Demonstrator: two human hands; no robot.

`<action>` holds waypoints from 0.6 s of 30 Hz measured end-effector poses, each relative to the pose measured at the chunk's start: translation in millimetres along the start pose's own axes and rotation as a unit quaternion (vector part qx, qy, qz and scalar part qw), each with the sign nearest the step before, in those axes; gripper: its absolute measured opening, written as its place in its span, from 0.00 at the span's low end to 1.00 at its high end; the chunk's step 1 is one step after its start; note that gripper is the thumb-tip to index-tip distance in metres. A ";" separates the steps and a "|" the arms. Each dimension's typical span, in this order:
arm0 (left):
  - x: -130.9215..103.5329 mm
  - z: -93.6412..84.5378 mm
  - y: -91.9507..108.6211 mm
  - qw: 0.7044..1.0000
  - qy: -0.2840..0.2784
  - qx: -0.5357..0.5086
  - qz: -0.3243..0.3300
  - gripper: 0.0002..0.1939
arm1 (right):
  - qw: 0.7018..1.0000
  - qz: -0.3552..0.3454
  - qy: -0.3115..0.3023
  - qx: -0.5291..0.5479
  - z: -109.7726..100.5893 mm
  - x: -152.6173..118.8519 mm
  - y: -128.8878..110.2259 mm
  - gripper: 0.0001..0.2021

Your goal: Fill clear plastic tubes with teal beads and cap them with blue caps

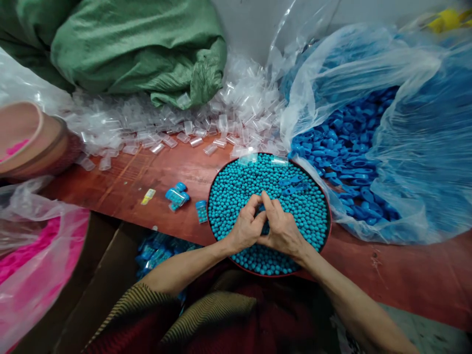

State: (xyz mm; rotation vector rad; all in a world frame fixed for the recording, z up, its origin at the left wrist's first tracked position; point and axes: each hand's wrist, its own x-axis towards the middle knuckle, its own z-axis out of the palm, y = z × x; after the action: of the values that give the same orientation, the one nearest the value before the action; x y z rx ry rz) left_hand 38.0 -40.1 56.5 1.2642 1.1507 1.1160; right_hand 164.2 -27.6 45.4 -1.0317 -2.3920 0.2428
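Note:
My left hand [246, 226] and my right hand [282, 230] meet fingertip to fingertip over a round tray [329, 216] full of small turquoise balls [236, 184]. The fingers of both hands are bent and pressed together. A bit of blue shows between them, too hidden to make out. Several blue caps [295, 186] lie on the balls behind my right hand. Clear plastic pieces [279, 161] rest at the tray's far rim. Left of the tray, a small ball-filled container [201, 211] lies beside a little group of blue-capped containers [177, 196].
Clear plastic cases [243, 105] are heaped along the back of the red table [121, 191], under a green sack [140, 49]. A plastic bag [416, 147] of blue caps [350, 142] stands right. At left are a pink-tinted bowl [33, 137] and a bag of pink pieces [44, 255].

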 end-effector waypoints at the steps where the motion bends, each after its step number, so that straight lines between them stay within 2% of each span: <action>1: 0.0 0.7 -1.1 1.000 0.010 0.001 0.003 0.05 | 1.000 0.000 -0.007 0.001 0.7 0.1 0.0 0.49; 4: 1.7 -0.7 -7.4 0.999 0.019 -0.039 -0.022 0.06 | 0.998 0.031 -0.042 0.039 0.3 0.4 0.8 0.49; 8: 2.8 -8.1 -13.6 0.979 -0.015 -0.170 -0.113 0.20 | 0.972 0.105 -0.105 0.184 -9.8 1.1 6.8 0.53; 10: 1.8 -14.1 -12.5 0.969 -0.024 -0.200 -0.144 0.24 | 0.947 0.154 -0.095 0.267 -15.7 0.6 13.4 0.53; 12: 0.2 -24.5 -9.3 0.970 -0.010 -0.189 -0.153 0.25 | 0.929 0.208 -0.054 0.303 -19.2 -1.0 21.5 0.48; 14: -1.9 -42.8 -6.1 0.981 0.039 -0.143 -0.123 0.22 | 0.925 0.239 -0.025 0.294 -19.7 -4.2 29.5 0.39; 16: -4.6 -69.8 -5.6 0.989 0.117 -0.055 -0.064 0.20 | 0.931 0.238 -0.021 0.276 -18.0 -9.0 35.7 0.31; 18: -9.4 -101.2 -9.0 0.972 0.222 0.077 -0.008 0.18 | 0.940 0.222 -0.023 0.257 -15.5 -14.4 39.5 0.25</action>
State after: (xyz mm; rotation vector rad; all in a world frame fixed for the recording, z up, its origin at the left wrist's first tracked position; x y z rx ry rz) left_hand -63.8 -39.0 49.6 1.1480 1.6026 1.3604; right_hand 205.4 -11.1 38.8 -1.2883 -1.9314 1.0003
